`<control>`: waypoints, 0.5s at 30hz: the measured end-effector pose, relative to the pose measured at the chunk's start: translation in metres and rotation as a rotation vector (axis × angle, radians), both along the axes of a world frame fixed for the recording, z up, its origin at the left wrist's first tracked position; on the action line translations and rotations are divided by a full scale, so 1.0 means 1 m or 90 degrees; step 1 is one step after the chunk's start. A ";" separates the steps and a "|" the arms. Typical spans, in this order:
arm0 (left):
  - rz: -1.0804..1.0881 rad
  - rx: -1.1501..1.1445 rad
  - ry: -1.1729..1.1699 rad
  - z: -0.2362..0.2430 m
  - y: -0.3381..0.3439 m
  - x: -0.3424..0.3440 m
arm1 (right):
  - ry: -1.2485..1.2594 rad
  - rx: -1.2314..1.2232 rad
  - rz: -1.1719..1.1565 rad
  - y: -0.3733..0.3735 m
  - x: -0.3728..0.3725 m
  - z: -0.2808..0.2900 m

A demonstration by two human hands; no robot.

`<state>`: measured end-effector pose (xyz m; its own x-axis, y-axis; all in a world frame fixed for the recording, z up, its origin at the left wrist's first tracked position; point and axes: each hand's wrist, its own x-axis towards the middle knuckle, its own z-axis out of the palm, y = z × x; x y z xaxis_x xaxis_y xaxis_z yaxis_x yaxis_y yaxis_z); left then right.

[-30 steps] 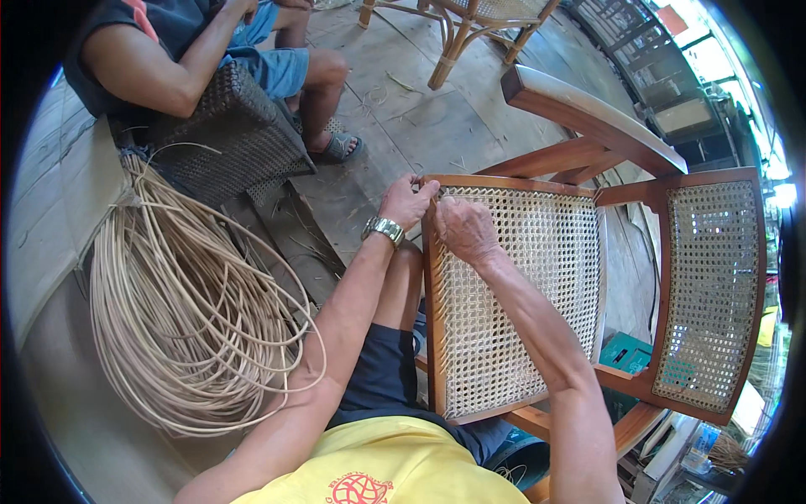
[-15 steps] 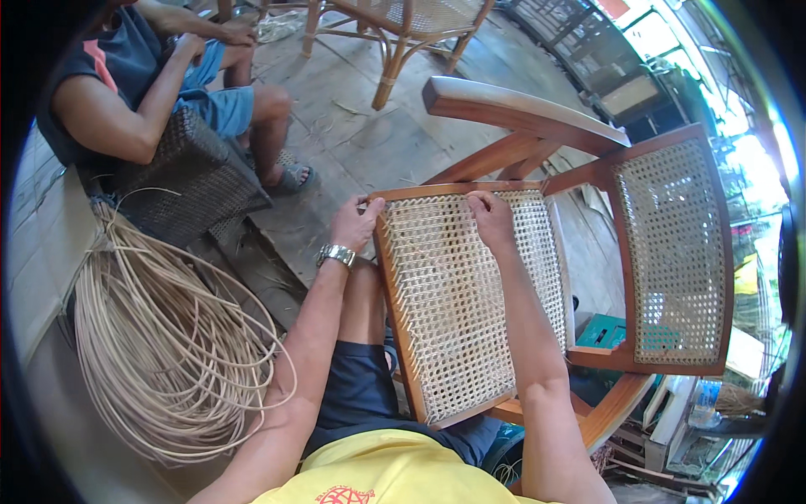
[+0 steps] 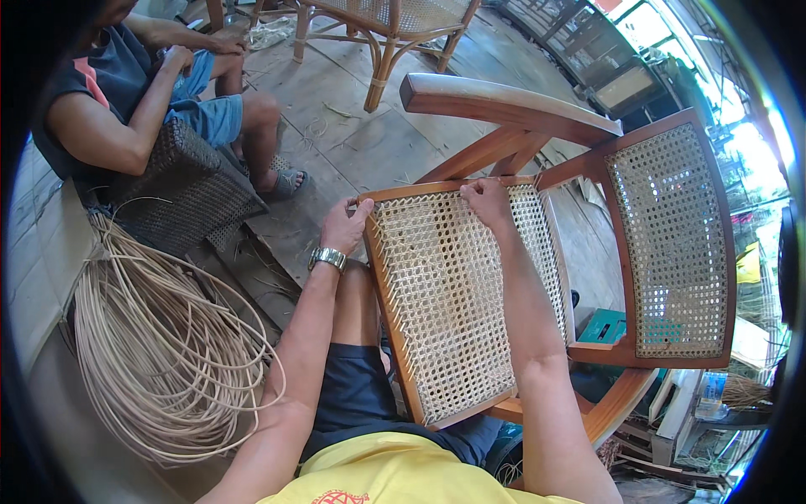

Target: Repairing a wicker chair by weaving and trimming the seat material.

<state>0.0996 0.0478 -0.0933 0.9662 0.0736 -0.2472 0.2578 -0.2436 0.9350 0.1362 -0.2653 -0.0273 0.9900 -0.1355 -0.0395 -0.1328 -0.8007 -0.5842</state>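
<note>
A wooden armchair [image 3: 512, 107] lies tilted across my lap, its woven cane seat [image 3: 445, 294] facing me. My left hand [image 3: 342, 228], with a metal watch on its wrist, grips the far left corner of the wooden seat frame [image 3: 384, 294], thumb on top. Over the far edge of the seat, my right hand [image 3: 487, 204] is closed in a pinch against the cane. Whatever lies between those fingertips is too small to make out. To the right stands the chair's cane backrest [image 3: 667, 244]. Zigzag cane strands run along the seat's left edge.
A large bundle of rattan strands [image 3: 168, 361] hangs left, close to my left forearm. Beyond it, a person [image 3: 105, 118] sits on a dark woven seat [image 3: 180, 189]. Another rattan chair [image 3: 382, 67] stands at the back. A teal box [image 3: 602, 326] shows beneath the backrest.
My view has shifted slightly, so the chair and the seated person appear a little farther left. My right hand has made a small movement along the far edge; the left keeps its grip.
</note>
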 end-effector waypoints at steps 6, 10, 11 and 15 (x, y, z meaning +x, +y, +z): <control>0.007 0.019 -0.005 -0.003 0.006 -0.001 | -0.131 -0.247 0.148 0.045 -0.009 0.004; 0.030 0.023 -0.027 -0.025 0.004 0.006 | -0.235 -0.254 0.096 0.061 -0.023 -0.017; 0.029 0.017 -0.035 -0.026 0.003 0.006 | -0.237 -0.245 0.104 0.062 -0.019 -0.020; 0.010 0.012 -0.035 -0.021 0.005 0.003 | -0.291 -0.264 0.114 0.057 -0.013 -0.030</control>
